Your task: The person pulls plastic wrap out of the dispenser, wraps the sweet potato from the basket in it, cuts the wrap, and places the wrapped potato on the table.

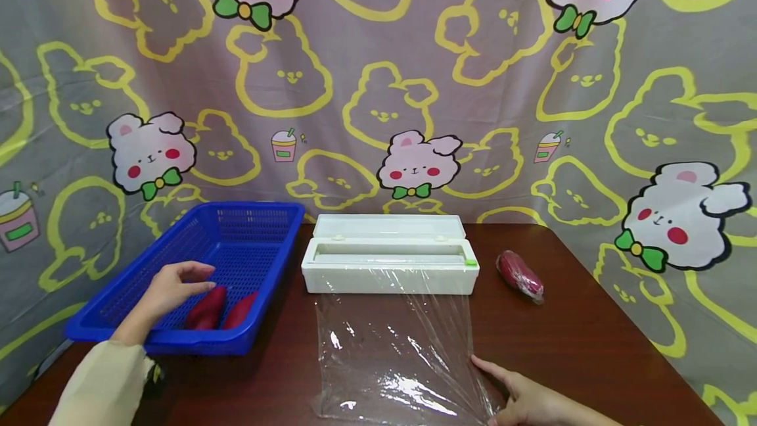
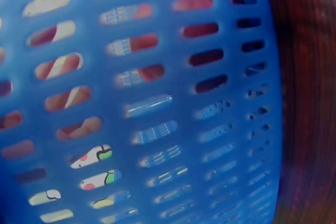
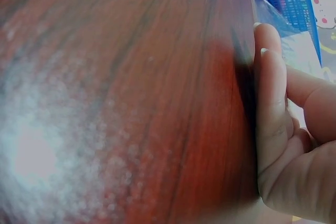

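My left hand (image 1: 174, 288) is over the near end of a blue plastic basket (image 1: 278, 268), thumb and fingers apart with nothing between them. Just below it lie two red sweet potatoes, one (image 1: 207, 309) close under the thumb and the other (image 1: 239, 311) against the basket's side. In the left wrist view the slotted basket wall (image 2: 178, 87) fills most of the picture, red showing through its slots. My right hand (image 1: 523, 396) pinches the near right corner of a clear plastic wrap sheet (image 1: 396, 354), where creases gather. In the right wrist view that hand (image 3: 286, 108) rests low at the tabletop.
A white wrap dispenser (image 1: 390, 278) with its lid raised stands at the middle back, and the sheet runs out from its front. Right of it lies a sweet potato wrapped in film (image 1: 519, 275). The brown table (image 1: 591, 340) ends at a patterned curtain (image 1: 503, 169).
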Demonstrator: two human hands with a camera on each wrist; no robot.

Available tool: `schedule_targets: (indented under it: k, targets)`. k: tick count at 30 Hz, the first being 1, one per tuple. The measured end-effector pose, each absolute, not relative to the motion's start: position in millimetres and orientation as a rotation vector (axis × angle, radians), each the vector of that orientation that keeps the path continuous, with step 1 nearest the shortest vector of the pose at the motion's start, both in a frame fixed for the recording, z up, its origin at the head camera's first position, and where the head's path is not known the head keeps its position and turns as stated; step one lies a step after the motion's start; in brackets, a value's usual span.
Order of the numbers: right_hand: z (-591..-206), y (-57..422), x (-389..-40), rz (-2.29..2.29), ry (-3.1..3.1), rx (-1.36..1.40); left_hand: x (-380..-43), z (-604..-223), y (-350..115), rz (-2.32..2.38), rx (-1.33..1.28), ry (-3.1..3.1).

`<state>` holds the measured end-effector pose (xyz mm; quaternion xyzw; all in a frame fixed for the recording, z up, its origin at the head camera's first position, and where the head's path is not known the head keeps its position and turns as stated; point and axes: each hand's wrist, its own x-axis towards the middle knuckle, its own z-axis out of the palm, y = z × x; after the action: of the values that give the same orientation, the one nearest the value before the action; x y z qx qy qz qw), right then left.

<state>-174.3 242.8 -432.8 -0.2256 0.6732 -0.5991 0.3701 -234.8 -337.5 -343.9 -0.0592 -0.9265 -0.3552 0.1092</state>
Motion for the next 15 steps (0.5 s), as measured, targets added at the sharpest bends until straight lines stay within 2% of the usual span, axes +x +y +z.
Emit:
schedule_targets:
  k: [8,15]
  targets:
    - [-432.6,241.6,-174.2,-1.532,1.687,-0.498,-240.0,-345.0,-344.5,-1.015,-0.065,-2.933]
    - [-432.5,241.6,-173.9,-1.534,1.678,-0.516,-241.8,-346.1,-345.1,-0.957,-0.103,-3.130]
